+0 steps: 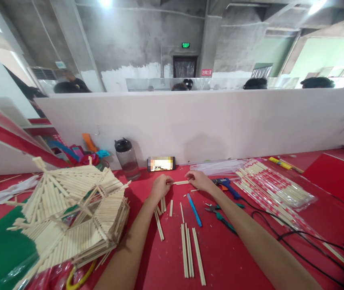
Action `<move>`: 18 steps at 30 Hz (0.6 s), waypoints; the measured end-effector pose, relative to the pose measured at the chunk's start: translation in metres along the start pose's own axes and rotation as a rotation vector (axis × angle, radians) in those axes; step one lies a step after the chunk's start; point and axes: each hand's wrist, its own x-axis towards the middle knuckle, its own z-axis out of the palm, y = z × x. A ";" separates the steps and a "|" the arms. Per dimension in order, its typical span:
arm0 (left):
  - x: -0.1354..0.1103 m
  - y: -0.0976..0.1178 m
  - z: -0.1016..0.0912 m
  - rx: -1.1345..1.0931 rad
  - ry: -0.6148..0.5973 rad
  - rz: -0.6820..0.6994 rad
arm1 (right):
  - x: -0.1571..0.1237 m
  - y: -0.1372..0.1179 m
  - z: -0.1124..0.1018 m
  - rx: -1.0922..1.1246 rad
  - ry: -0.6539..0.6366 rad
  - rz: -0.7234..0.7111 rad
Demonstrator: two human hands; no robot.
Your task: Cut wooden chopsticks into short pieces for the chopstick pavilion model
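A short pair of pale wooden sticks (180,183) lies level between my two hands, just above or on the red table. My left hand (161,185) pinches the left end, and the fingers of my right hand (198,179) close on the right end. Beneath them are a blue pen (194,210), a short stick piece (171,208) and several loose sticks (187,250). Green-handled pliers (224,219) rest by my right forearm, with a blue glue gun (228,186) behind it. To the left stands a structure built of sticks (78,217).
A phone (161,164) leans against the white partition (165,125), right of a dark-lidded bottle (127,159). Wrapped stick packs (276,185) and a black cable (295,233) occupy the right. Yellow-handled scissors (81,278) lie by the structure. People's heads show beyond the partition.
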 end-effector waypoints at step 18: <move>0.001 -0.025 -0.012 -0.256 -0.009 -0.072 | -0.006 -0.023 -0.003 -0.330 -0.022 -0.045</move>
